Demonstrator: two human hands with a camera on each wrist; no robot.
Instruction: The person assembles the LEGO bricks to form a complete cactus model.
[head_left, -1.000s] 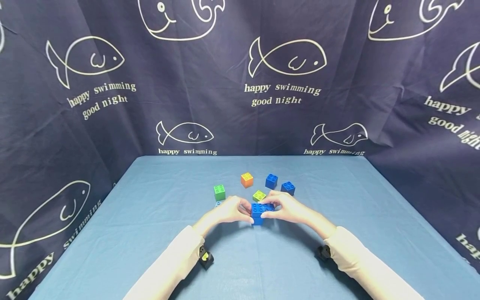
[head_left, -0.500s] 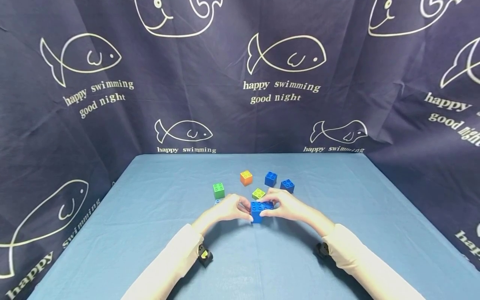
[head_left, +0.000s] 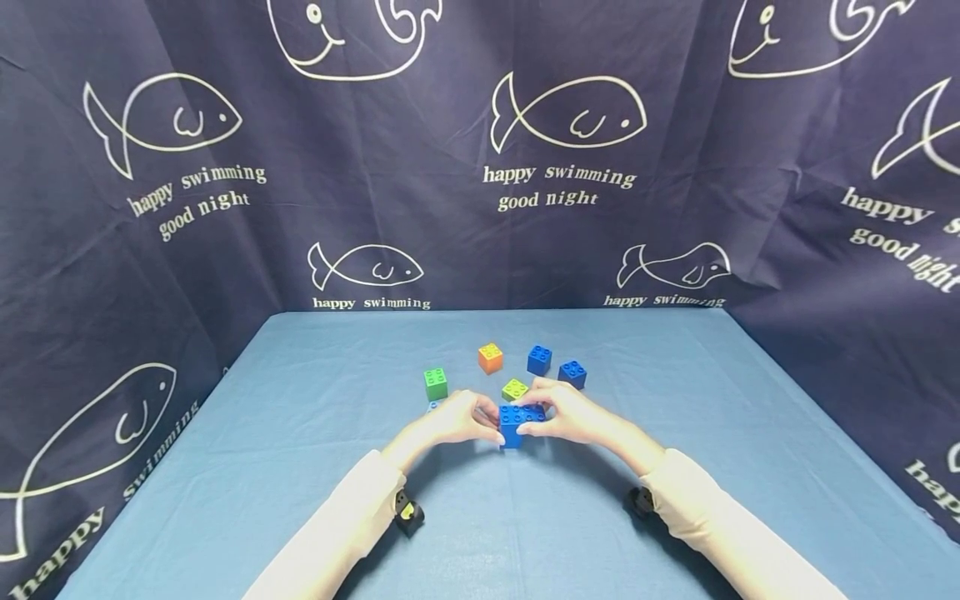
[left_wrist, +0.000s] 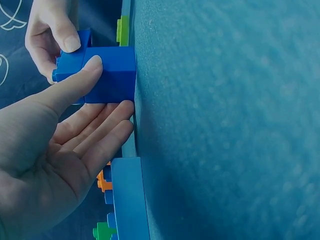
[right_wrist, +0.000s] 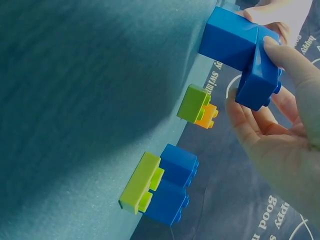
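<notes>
Both hands meet at two joined blue toy building bricks near the middle of the table. The lower blue brick [left_wrist: 112, 75] is a squarish block, resting at the tabletop. Across its studs lies a longer blue brick [right_wrist: 260, 75], its right end jutting out past the block. My left hand [head_left: 456, 418] holds the lower brick, thumb on the near face and fingers along the far side. With thumb and fingers, my right hand [head_left: 567, 412] pinches the overhanging end of the upper brick. In the left wrist view the two bricks sit flush together.
Beyond the hands stand a lime brick [head_left: 514, 390], an orange brick [head_left: 491, 358], a green brick [head_left: 436, 384] and two blue bricks [head_left: 539, 360]. A light blue brick [left_wrist: 131, 200] is beside the left hand, partly hidden in the head view. A dark fish-print curtain [head_left: 570, 250] surrounds the table.
Both hands keep their hold in nearly the same place. The seam between the upper and lower blue bricks looks less distinct than a second ago. The head view has shifted slightly.
</notes>
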